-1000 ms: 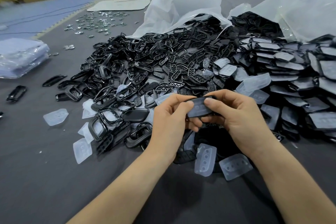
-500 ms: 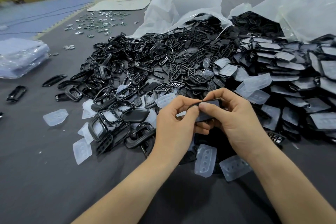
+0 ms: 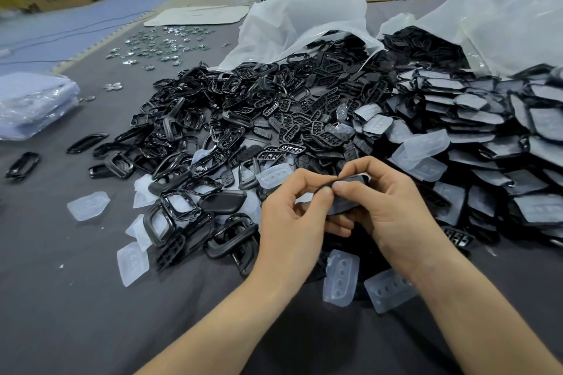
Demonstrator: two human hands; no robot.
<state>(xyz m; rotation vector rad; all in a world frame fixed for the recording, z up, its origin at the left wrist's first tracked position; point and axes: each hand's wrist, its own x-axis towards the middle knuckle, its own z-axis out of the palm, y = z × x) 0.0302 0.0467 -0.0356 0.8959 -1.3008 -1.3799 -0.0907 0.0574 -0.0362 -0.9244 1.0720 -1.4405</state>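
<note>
Left hand [image 3: 292, 216] and right hand [image 3: 393, 210]: each grip is a thumb-and-finger pinch on one small black part [image 3: 345, 202], thumb tips touching at its top edge. The part is held above the desk [image 3: 91, 298], at the near edge of the pile. Two clear pads [image 3: 341, 277] lie just below the hands. Heap of black frames [image 3: 213, 119] to the left, stacked pieces [image 3: 487, 131] to the right, white bags [image 3: 304, 24] behind.
</note>
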